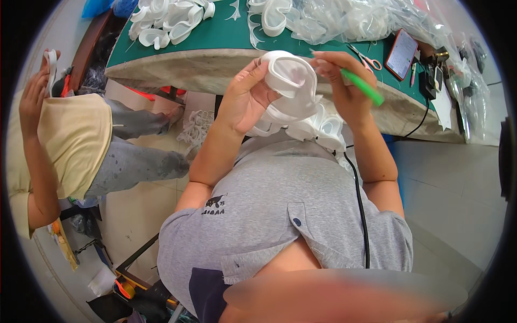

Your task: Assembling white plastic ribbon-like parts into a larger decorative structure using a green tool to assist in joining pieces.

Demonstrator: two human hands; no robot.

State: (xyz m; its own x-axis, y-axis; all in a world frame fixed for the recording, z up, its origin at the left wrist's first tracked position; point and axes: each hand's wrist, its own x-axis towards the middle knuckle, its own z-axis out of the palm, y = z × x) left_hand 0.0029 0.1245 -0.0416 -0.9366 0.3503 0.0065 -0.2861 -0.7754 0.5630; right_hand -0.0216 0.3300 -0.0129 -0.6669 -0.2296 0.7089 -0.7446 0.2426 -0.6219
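Observation:
My left hand (249, 96) grips a white, soft-looking moulded piece (285, 81) with a curved rim, its thumb on the near side of the rim. A thin translucent flap hangs from the lower part of that piece. Close by on the right, my right hand (350, 94) is closed around a slim tool with a bright green handle (363, 87). The tool's working end is mostly hidden by my fingers, so its kind is unclear. More white moulded pieces (329, 126) lie in my lap below the hands.
A green-topped table (226, 39) spans ahead, bearing a heap of white pieces (180, 19), clear plastic bags (344, 24), scissors (367, 58) and a phone (401, 54). A black cable (358, 199) runs down my front. At left, a co-worker (70, 145) holds a white piece. White scraps (196, 129) lie low beside my left arm.

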